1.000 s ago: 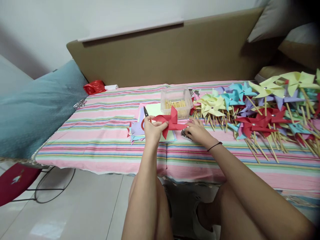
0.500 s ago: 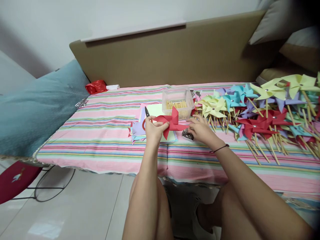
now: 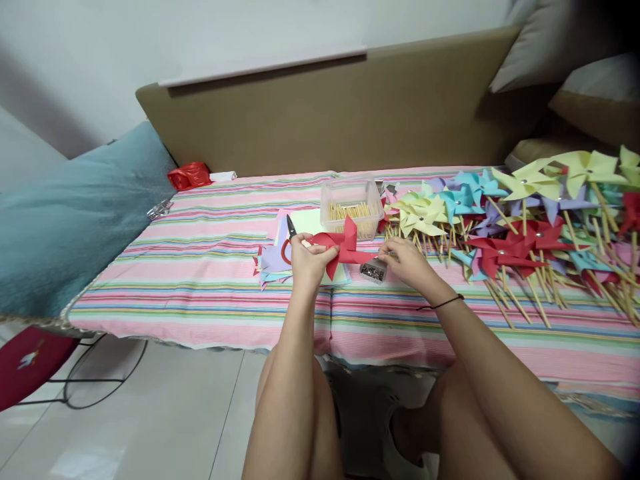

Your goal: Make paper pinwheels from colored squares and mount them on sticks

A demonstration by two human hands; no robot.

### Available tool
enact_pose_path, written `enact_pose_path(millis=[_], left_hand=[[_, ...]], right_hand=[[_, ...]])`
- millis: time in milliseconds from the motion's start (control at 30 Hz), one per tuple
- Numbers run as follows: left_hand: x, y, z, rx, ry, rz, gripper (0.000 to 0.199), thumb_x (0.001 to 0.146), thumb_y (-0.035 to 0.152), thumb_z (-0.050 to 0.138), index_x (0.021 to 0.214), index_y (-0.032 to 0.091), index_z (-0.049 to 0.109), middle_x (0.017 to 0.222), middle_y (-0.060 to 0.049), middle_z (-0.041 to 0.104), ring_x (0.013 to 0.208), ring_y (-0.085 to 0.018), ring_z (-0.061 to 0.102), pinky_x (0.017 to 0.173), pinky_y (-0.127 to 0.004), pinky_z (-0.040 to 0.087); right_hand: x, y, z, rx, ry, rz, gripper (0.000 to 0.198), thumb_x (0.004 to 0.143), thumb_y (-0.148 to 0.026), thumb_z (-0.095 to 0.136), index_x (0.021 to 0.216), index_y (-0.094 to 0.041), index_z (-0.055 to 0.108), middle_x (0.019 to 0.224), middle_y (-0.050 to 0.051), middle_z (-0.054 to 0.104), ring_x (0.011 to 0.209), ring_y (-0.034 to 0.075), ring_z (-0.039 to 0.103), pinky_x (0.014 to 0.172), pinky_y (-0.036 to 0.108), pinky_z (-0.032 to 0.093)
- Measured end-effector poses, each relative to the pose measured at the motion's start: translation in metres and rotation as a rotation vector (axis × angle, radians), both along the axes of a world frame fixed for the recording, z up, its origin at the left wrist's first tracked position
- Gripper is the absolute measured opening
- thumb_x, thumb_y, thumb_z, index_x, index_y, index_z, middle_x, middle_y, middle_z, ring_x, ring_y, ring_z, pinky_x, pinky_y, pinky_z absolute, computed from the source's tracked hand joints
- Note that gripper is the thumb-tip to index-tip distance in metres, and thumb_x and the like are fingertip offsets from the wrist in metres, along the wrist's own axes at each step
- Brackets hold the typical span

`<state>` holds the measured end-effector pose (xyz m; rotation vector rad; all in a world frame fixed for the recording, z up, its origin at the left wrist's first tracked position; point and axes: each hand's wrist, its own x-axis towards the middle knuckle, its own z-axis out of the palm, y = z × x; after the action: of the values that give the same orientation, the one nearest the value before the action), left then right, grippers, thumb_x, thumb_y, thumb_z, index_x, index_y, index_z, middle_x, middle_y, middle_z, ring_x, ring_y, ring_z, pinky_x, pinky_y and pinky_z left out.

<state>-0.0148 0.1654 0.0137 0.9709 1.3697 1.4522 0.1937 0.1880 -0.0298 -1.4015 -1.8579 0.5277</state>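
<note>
My left hand [image 3: 309, 261] is closed on a red paper pinwheel head [image 3: 344, 248], thumb pressed at its middle where the folded tips meet. To the right of it, my right hand [image 3: 403, 259] has its fingertips pinched together beside a small clear box of metal pins [image 3: 373, 270]. Whether something tiny sits in that pinch is too small to make out. Behind my left hand, scissors [image 3: 291, 228] with orange-red handles lie on a stack of coloured paper sheets [image 3: 306, 219].
A clear plastic container [image 3: 327, 210] of short wooden sticks stands behind the paper. Finished pinwheels [image 3: 505, 252] on sticks are heaped to the right on the striped cloth [image 3: 190, 267]. A red plastic bag [image 3: 190, 176] lies at the back left, near a blue cushion [image 3: 90, 213].
My right hand's fingers have drawn together into a pinch by the pin box, which shows more of its contents. The left hand keeps the red pinwheel head almost still. The view shifted slightly.
</note>
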Motion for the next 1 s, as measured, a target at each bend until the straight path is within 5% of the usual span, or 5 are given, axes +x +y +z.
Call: enact_pose_path(millis=[167,367,667,833,1000], left_hand=[[0.001,-0.001,0.000,0.017,0.017,-0.012,0.058,0.051,0.018,0.076,0.094,0.021,0.037,0.055,0.009,0.059,0.050,-0.011,0.058,0.056,-0.022,0.044],[0.003,-0.001,0.001,0.039,0.049,-0.001,0.057,0.051,0.017,0.076,0.092,0.021,0.037,0.053,0.011,0.056,0.049,-0.010,0.057,0.056,-0.021,0.043],[0.010,-0.004,0.003,0.083,0.107,-0.042,0.055,0.054,0.017,0.072,0.091,0.024,0.032,0.051,0.011,0.056,0.045,-0.010,0.055,0.052,-0.020,0.040],[0.016,-0.006,0.003,0.110,0.217,-0.022,0.054,0.056,0.017,0.070,0.093,0.024,0.032,0.054,0.010,0.056,0.047,-0.010,0.055,0.053,-0.020,0.042],[0.022,-0.007,0.005,0.096,0.091,-0.084,0.055,0.054,0.017,0.071,0.090,0.025,0.030,0.052,0.012,0.053,0.045,-0.010,0.054,0.051,-0.019,0.040]], right_hand=[[-0.001,-0.008,0.009,-0.084,0.259,-0.006,0.008,0.080,-0.026,0.053,0.073,-0.020,0.055,0.072,0.005,0.068,0.070,0.019,0.065,0.067,0.033,0.050],[-0.001,-0.017,0.019,-0.168,0.664,0.000,0.016,0.071,-0.031,0.069,0.074,-0.019,0.060,0.066,0.004,0.070,0.067,0.018,0.068,0.066,0.030,0.054],[-0.003,-0.022,0.034,-0.061,0.697,-0.033,0.012,0.067,-0.026,0.075,0.076,-0.018,0.073,0.072,0.004,0.073,0.070,0.018,0.068,0.069,0.032,0.055],[-0.018,-0.035,0.044,-0.040,0.689,0.112,0.008,0.070,-0.027,0.074,0.077,-0.022,0.075,0.080,0.004,0.075,0.077,0.019,0.069,0.074,0.034,0.056],[-0.034,-0.039,0.042,-0.048,0.623,0.126,0.012,0.071,-0.031,0.073,0.076,-0.021,0.076,0.078,0.006,0.075,0.074,0.021,0.068,0.069,0.035,0.056]])
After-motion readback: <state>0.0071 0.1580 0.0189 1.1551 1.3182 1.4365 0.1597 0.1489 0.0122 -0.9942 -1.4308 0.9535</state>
